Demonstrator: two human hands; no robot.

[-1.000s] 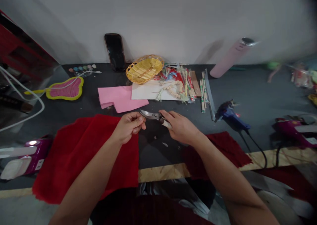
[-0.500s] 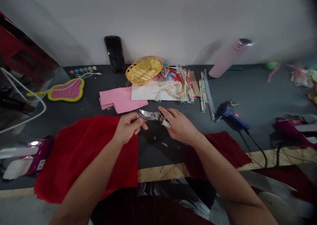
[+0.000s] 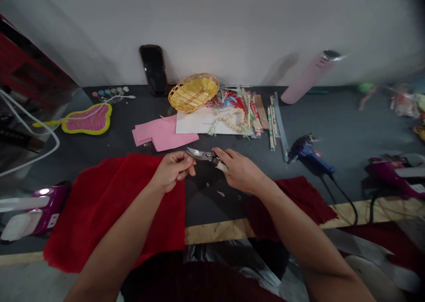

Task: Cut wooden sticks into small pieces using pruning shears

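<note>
My right hand point(image 3: 237, 167) is wrapped round the pale handles of a pair of pruning shears point(image 3: 203, 155), whose blades point left. At the tip of the blades, my left hand point(image 3: 174, 170) is pinched, with thumb and forefinger together; whatever it holds is too small to make out. Below and left of my left hand lies a bright red cloth point(image 3: 113, 204). Just beyond the hands are a folded pink sheet point(image 3: 166, 133) and a white sheet point(image 3: 192, 123) with a braided cord point(image 3: 232, 118) on it. Small scraps point(image 3: 221, 193) lie on the dark table below the shears.
A yellow wicker basket point(image 3: 194, 94), a leaning phone point(image 3: 154, 69) and a pink bottle point(image 3: 308, 78) stand near the wall. Wrapped sticks point(image 3: 271, 127), a blue glue gun point(image 3: 312, 156) and a dark red cloth point(image 3: 303, 200) lie right. Purple devices point(image 3: 49, 209) sit at both sides.
The fingers of my left hand have drawn in slightly closer together. The shears and my right hand have hardly moved, and the camera view has shifted a little.
</note>
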